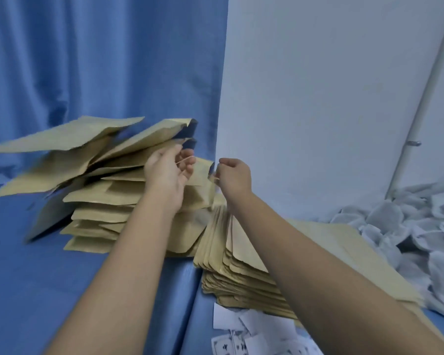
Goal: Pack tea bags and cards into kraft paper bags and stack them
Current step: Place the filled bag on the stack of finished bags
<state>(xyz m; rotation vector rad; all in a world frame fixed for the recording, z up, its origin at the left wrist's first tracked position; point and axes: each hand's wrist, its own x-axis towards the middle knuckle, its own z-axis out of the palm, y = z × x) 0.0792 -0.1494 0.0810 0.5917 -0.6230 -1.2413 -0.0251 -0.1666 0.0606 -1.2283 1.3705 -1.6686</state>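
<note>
- A thin rubber band (pixel 185 160) is pinched by the left hand (pixel 168 172).
- The right hand (pixel 232 176) is clenched — its grasp cannot be told.
- Kraft bags (pixel 100 193) are piled behind.

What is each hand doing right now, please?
Left hand: fingers partly curled, a thin band looped over them.
Right hand: closed, pinching a kraft bag.

My right forearm (pixel 318 252) hides part of the flat kraft bags (pixel 244 254) (cards (pixel 244 339) run off the bottom edge).
</note>
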